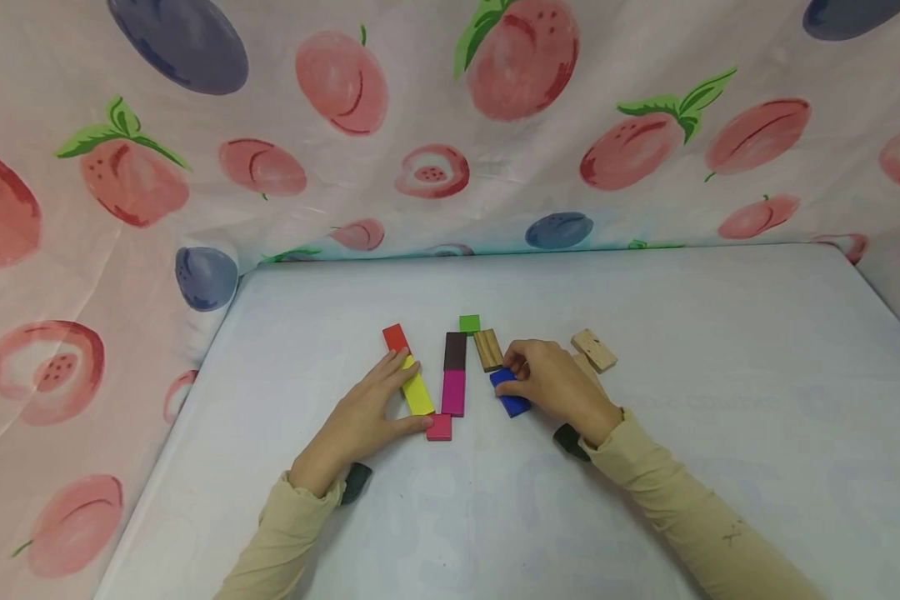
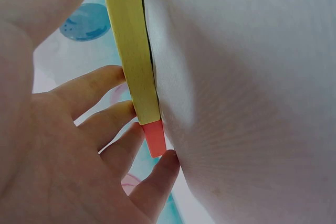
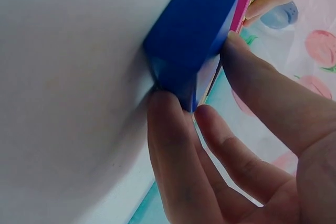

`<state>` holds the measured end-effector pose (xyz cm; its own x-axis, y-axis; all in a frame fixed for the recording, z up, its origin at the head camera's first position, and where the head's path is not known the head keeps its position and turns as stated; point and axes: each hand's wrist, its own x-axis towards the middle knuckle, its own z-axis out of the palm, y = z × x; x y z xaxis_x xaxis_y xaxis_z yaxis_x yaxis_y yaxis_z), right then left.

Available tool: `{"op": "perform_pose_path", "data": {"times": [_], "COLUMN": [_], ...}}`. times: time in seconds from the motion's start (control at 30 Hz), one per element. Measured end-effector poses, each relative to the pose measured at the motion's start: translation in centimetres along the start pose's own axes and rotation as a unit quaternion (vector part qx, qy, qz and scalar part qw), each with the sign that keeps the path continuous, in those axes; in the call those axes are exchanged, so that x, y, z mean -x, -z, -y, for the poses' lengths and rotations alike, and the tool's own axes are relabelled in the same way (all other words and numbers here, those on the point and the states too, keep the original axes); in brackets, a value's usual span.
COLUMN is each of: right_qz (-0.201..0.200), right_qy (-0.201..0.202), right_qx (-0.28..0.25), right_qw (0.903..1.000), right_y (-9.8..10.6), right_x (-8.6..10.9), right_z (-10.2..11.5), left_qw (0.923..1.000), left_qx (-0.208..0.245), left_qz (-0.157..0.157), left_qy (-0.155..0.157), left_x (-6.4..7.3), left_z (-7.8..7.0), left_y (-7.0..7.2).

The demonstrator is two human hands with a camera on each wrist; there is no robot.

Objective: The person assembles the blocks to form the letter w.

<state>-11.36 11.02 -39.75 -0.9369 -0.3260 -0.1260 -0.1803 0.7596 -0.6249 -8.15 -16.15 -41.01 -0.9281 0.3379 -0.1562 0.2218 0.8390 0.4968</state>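
Note:
In the head view, my left hand (image 1: 363, 412) rests by the left row with fingers spread. Its fingertips touch the side of the yellow block (image 1: 421, 397) and reach the red block (image 1: 394, 336); its thumb touches the small pink block (image 1: 440, 429). The left wrist view shows those fairly straight fingers along the yellow block (image 2: 134, 51). My right hand (image 1: 558, 379) pinches a blue block (image 1: 513, 407) between thumb and fingers, low over the table, as the right wrist view shows the blue block (image 3: 191, 22) close up. A striped wooden block (image 1: 487, 350) lies just beyond it.
Between the hands, a dark brown block (image 1: 455, 351) and a magenta block (image 1: 453, 393) form a line, with a green block (image 1: 469, 323) at its far end. Light wooden blocks (image 1: 594, 349) lie right of my right hand. A fruit-print curtain (image 1: 495, 167) hangs behind the white table (image 1: 720, 375).

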Motion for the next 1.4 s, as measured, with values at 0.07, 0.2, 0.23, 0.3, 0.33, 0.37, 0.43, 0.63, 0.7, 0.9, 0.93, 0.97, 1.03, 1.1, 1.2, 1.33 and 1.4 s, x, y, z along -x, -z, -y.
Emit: {"op": "perform_pose_path", "data": {"times": [0.07,0.2,0.23,0.3,0.33,0.37,0.43,0.63,0.7,0.9,0.93,0.97,1.03,1.1,1.2,1.33,1.4], "right_qz": [-0.001,-0.007,-0.009,-0.013,-0.014,-0.015,-0.017,-0.021,-0.022,-0.023,-0.023,-0.022,-0.022,-0.022,-0.023,-0.025,-0.026], "right_qy": [0.001,0.004,0.004,0.004,0.005,0.005,0.007,0.015,0.017,0.018,0.017,0.016,0.015,0.015,0.017,0.018,0.017], "right_qx": [0.000,0.005,0.007,0.011,0.013,0.013,0.014,0.015,0.015,0.016,0.016,0.016,0.015,0.015,0.014,0.012,0.011], "right_qw": [1.0000,1.0000,0.9999,0.9998,0.9998,0.9998,0.9997,0.9996,0.9995,0.9994,0.9995,0.9995,0.9995,0.9995,0.9995,0.9994,0.9995], "right_y": [-0.06,-0.21,-0.24,-0.27,-0.28,-0.28,-0.27,-0.26,-0.26,-0.28,-0.29,-0.29,-0.31,-0.33,-0.37,-0.37,-0.36], "right_x": [-0.03,-0.06,-0.07,-0.06,-0.06,-0.06,-0.06,-0.08,-0.08,-0.09,-0.10,-0.11,-0.14,-0.15,-0.17,-0.15,-0.13], "right_z": [0.04,0.09,0.10,0.15,0.17,0.20,0.24,0.36,0.37,0.37,0.38,0.39,0.39,0.38,0.37,0.43,0.47], "left_qw": [1.0000,1.0000,1.0000,1.0000,1.0000,1.0000,1.0000,1.0000,1.0000,1.0000,1.0000,1.0000,1.0000,1.0000,1.0000,1.0000,1.0000], "left_qx": [0.002,0.007,0.007,0.008,0.008,0.008,0.007,0.007,0.007,0.007,0.007,0.007,0.009,0.010,0.010,0.009,0.009], "left_qz": [0.000,0.002,0.002,0.002,0.002,0.002,0.001,0.001,0.001,0.003,0.003,0.003,0.003,0.002,0.001,0.002,0.002], "left_qy": [0.000,0.001,0.000,-0.001,-0.001,-0.001,-0.001,0.000,0.001,0.003,0.003,0.003,0.002,0.000,-0.001,0.002,0.003], "left_x": [0.02,0.05,0.05,0.04,0.04,0.04,0.05,0.04,0.02,0.00,0.02,0.04,0.09,0.13,0.14,0.12,0.11], "left_z": [0.01,-0.02,-0.03,-0.05,-0.06,-0.05,-0.05,-0.03,-0.04,-0.07,-0.07,-0.07,-0.05,-0.01,0.04,0.06,0.07], "left_y": [0.01,0.04,0.05,0.06,0.07,0.06,0.06,0.05,0.05,0.03,0.02,0.02,0.03,0.01,0.00,0.00,0.00]}}
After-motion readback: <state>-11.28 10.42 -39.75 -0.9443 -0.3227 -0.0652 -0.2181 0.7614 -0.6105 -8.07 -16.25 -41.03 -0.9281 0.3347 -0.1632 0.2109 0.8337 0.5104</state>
